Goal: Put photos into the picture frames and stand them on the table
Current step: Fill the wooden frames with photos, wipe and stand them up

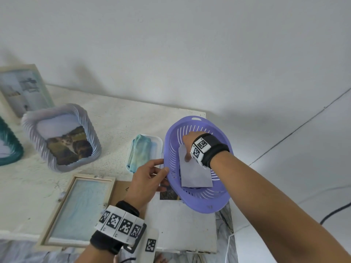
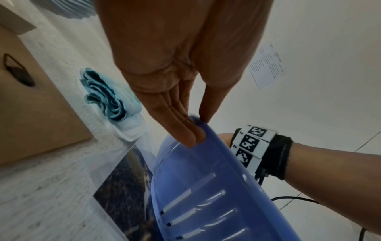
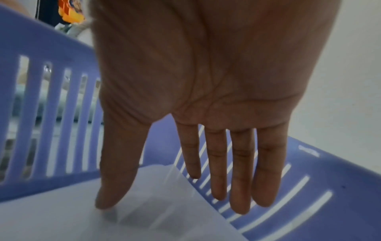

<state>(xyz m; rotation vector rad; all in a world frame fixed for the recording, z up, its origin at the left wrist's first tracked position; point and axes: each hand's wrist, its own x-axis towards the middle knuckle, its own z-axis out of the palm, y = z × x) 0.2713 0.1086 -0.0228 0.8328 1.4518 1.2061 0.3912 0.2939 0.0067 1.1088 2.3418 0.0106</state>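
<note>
A purple slotted basket (image 1: 207,204) stands tilted at the table's right end. Inside it lies a stack of photos (image 1: 195,173), white backs up. My left hand (image 1: 163,166) pinches the basket's near-left rim (image 2: 206,187) between thumb and straight fingers (image 2: 189,137). My right hand (image 1: 187,147) reaches into the basket, fingers straight. Its thumb tip rests on the top photo (image 3: 62,220), and the fingers (image 3: 239,187) lie past the photo's far edge, over the slotted wall (image 3: 41,40). A dark landscape photo (image 1: 169,194) lies flat, partly under the basket. An empty wooden frame (image 1: 76,209) lies near the front edge.
A brown backing board (image 1: 121,188) lies beside the wooden frame. A lilac ridged frame with a cat photo (image 1: 62,137), a pale wooden frame (image 1: 22,90) and a teal frame (image 1: 7,143) stand at the left. A folded blue cloth (image 1: 142,150) sits in a white tray.
</note>
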